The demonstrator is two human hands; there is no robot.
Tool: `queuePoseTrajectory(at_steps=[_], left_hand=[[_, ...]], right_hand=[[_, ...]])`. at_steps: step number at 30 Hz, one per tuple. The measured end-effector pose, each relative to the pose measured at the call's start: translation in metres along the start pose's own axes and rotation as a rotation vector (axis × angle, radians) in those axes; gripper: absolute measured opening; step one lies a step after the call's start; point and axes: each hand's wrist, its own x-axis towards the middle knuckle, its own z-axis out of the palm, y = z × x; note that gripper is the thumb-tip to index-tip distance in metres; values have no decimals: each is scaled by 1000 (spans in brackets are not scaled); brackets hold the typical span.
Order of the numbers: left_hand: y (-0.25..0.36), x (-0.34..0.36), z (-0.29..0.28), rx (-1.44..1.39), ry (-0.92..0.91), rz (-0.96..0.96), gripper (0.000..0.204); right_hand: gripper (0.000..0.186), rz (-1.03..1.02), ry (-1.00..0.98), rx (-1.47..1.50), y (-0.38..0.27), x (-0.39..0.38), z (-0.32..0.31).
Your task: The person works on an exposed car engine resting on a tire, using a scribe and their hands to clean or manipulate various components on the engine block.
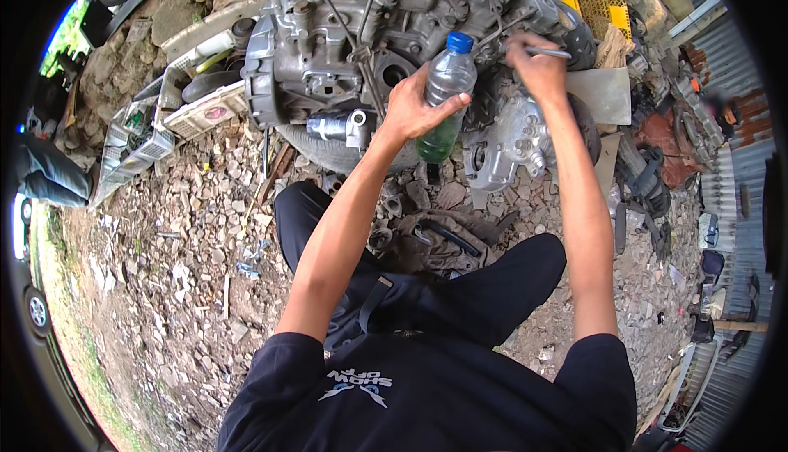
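Observation:
My left hand [419,110] is wrapped round a clear plastic bottle [450,82] with a blue cap, its thumb across the side. Greenish liquid shows in the lower part of the bottle, which stands nearly upright in front of a large, grimy metal engine [328,50]. Close to the engine's right side, my right hand [535,62] has its fingers closed round a slim grey handle [548,51]; the working end of that tool is hidden. Below this hand lies a rounded metal housing [521,136].
A tyre [328,150] lies under the engine. Yellow crate [595,4] stands behind at the right, pale plastic crates [148,136] at the left. Between my knees is a dirty cloth [447,243] on stony ground [164,279]. Loose parts line a corrugated metal wall [743,206].

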Motion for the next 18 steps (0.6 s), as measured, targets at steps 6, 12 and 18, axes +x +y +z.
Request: queuePoseTrajectory(at_steps=[6, 12, 18], left_hand=[[0, 1, 0, 8, -17, -37, 81], [5, -2, 0, 13, 1, -70, 83], [9, -1, 5, 43, 9, -45, 79]], right_hand=[[21, 123, -185, -129, 9, 0, 4], [23, 128, -67, -13, 14, 4, 9], [22, 44, -57, 150, 23, 4, 5]])
